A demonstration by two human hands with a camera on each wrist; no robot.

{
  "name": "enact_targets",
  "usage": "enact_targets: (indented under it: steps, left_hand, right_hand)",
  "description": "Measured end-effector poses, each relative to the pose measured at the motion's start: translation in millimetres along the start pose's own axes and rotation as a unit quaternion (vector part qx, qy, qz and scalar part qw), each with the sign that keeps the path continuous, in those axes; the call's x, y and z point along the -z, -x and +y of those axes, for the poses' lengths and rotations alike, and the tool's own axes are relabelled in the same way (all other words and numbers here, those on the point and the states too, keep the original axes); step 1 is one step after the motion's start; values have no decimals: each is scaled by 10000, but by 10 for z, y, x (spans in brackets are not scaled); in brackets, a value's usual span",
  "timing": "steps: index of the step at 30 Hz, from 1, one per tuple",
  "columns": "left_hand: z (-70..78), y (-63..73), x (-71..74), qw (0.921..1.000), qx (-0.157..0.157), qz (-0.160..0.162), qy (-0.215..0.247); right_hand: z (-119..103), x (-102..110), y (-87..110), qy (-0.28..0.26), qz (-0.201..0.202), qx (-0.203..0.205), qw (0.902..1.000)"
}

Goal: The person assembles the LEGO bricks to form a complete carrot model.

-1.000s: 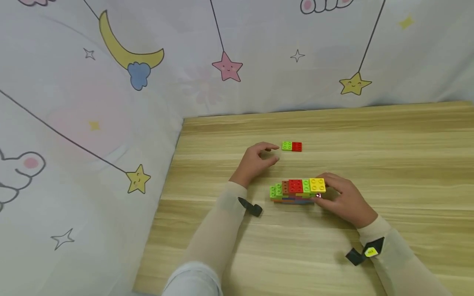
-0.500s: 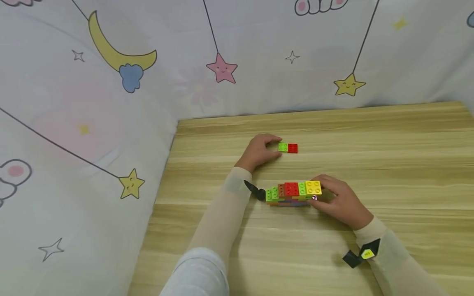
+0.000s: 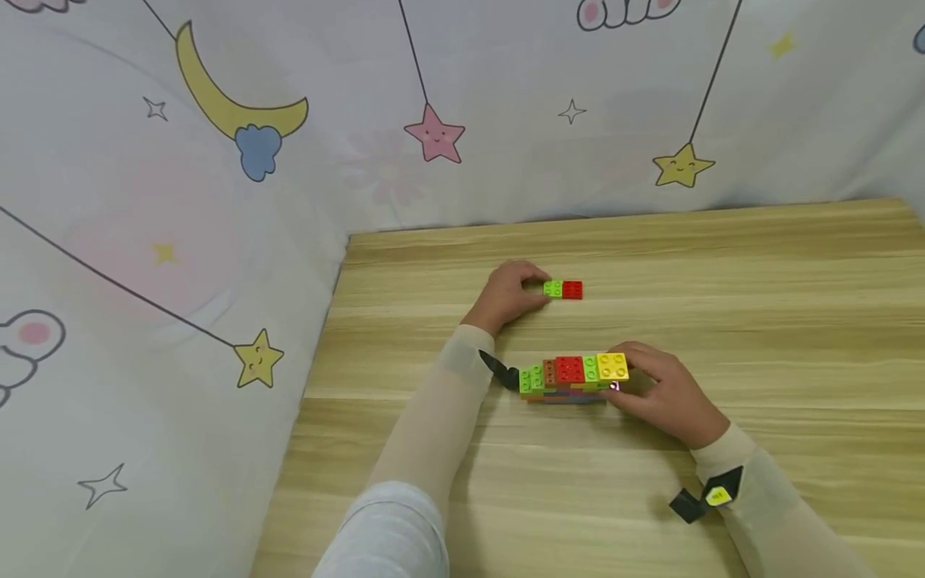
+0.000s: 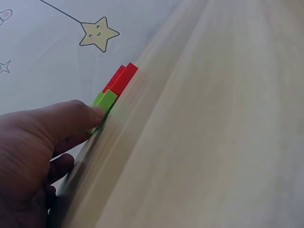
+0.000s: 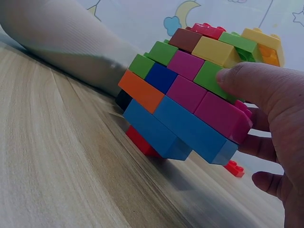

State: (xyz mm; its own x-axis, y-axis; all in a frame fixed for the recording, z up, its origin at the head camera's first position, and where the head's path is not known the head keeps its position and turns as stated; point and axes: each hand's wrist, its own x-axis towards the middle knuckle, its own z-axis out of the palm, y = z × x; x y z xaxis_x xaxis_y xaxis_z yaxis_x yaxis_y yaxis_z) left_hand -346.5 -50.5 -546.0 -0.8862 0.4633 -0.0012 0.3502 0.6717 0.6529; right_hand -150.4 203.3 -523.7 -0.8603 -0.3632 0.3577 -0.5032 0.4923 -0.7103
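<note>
Toward the back of the table, my left hand [image 3: 506, 297] pinches a small lime green toy brick [image 3: 552, 289] between thumb and fingers. A red brick [image 3: 572, 290] sits right against its far end. The left wrist view has the thumb on the side of the green brick [image 4: 105, 100], with the red brick [image 4: 124, 78] beyond. Nearer the front, my right hand [image 3: 668, 393] grips the right end of a multicoloured brick build [image 3: 568, 369]. The right wrist view shows its stacked rows [image 5: 186, 88], narrowing to a red brick [image 5: 141, 142] at the bottom, with the thumb on a green brick.
Both hands work over a wood-grain table [image 3: 448, 482]. A white cloth [image 3: 527, 72] printed with stars and a moon borders it at the back and left. A black wrist mount [image 3: 501, 372] on the left sleeve overlaps the build's left end in the head view.
My left hand has moved forward and right to the lime green brick, and its fingers have closed on it. The right hand stays on the build. The head view has shifted slightly.
</note>
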Motion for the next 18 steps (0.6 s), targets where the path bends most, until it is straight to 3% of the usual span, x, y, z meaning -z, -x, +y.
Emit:
enact_targets:
  steps: [5, 9, 13, 18]
  left_hand:
    - [-2, 96, 15, 9981, 119, 81, 596]
    - [5, 250, 20, 9924, 140, 265, 1192]
    - [79, 485, 55, 9852, 28, 481, 1643]
    - [211, 886, 129, 9767, -480, 534, 2022]
  right_hand:
    - [-6, -1, -2, 21, 31, 34, 10000]
    - [-6, -9, -3, -22, 18, 44, 10000]
    - [0, -13, 1, -47, 4, 18, 10000]
    - [-6, 6, 9, 69, 2, 16, 10000]
